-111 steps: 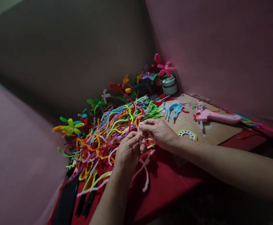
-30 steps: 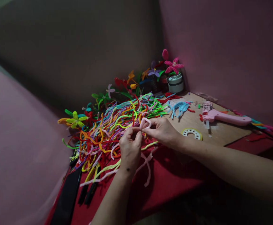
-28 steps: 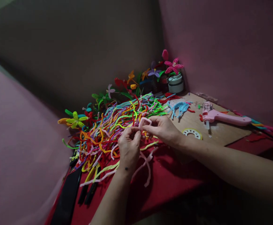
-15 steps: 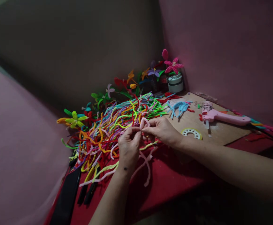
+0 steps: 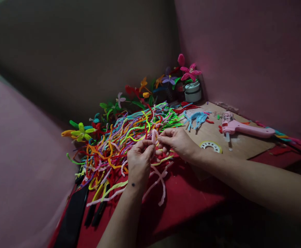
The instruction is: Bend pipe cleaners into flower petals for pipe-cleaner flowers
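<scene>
A pink pipe cleaner (image 5: 153, 135) is bent into a narrow upright loop between my hands. My left hand (image 5: 140, 156) pinches its lower end between thumb and forefinger. From the other side, the thumb and forefinger of my right hand (image 5: 176, 141) close on the loop's right edge. Just behind them spreads a big heap of many-coloured pipe cleaners (image 5: 129, 132). Below my hands, loose pink pipe cleaners (image 5: 162, 182) lie crossed on the red table (image 5: 186, 199).
A pink glue gun (image 5: 246, 129) rests on a brown board (image 5: 253, 146), near a tape roll (image 5: 211, 147) and light-blue pieces (image 5: 195, 119). Pipe-cleaner flowers (image 5: 190, 71) line the back wall. Black-and-yellow-handled pliers (image 5: 98, 210) and a flat black object (image 5: 71, 217) lie front left.
The pink loop has gone from a wide, angular shape to a narrow, pressed-together one. Both hands stay close together; my right fingers have shifted slightly along the loop.
</scene>
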The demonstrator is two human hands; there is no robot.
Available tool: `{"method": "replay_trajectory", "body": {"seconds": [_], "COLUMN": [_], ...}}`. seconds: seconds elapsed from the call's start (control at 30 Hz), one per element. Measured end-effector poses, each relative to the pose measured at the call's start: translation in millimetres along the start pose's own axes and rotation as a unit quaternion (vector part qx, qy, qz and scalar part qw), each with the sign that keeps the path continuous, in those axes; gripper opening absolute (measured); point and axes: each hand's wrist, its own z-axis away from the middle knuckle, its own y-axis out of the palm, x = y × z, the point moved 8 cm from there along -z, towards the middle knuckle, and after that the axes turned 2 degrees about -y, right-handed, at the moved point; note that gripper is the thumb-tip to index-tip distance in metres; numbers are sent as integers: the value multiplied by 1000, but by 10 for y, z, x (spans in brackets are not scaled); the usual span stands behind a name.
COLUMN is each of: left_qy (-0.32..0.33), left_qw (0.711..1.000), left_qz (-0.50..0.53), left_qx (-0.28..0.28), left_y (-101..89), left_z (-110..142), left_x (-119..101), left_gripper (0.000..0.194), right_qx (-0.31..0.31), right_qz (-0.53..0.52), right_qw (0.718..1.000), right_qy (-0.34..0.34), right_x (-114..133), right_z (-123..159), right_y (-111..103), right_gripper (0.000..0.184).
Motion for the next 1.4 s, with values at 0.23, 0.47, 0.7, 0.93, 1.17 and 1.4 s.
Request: {"method": "replay_trajectory", "body": {"seconds": [0.23, 0.47, 0.7, 0.93, 1.17, 1.4], "left_qy": [-8, -38, -45, -33, 18, 8], "left_qw": [1000, 999, 996, 992, 991, 993], "left_qz": [2, -5, -41, -62, -109, -92], "left_qx": [2, 17, 70, 106, 81, 79], "left_y": [16, 40, 130, 168, 150, 157], "left_z": [-4, -9, 15, 24, 23, -3], "left_x": [8, 52, 3, -42, -53, -3], "left_gripper": [15, 17, 16, 14, 16, 16], "right_qx": [47, 58, 95, 48, 30, 9], "right_qz": [28, -33, -202, -256, -272, -277], "right_qw": [999, 996, 973, 962, 952, 951], "right_qy": [4, -60, 57, 87, 139, 138], "right_x": [-6, 106, -104, -137, -207, -232], "right_z": [-33, -94, -104, -116, -78, -99], "right_y": [16, -51, 40, 0, 12, -23], "right_gripper": [11, 10, 21, 11, 15, 9]}}
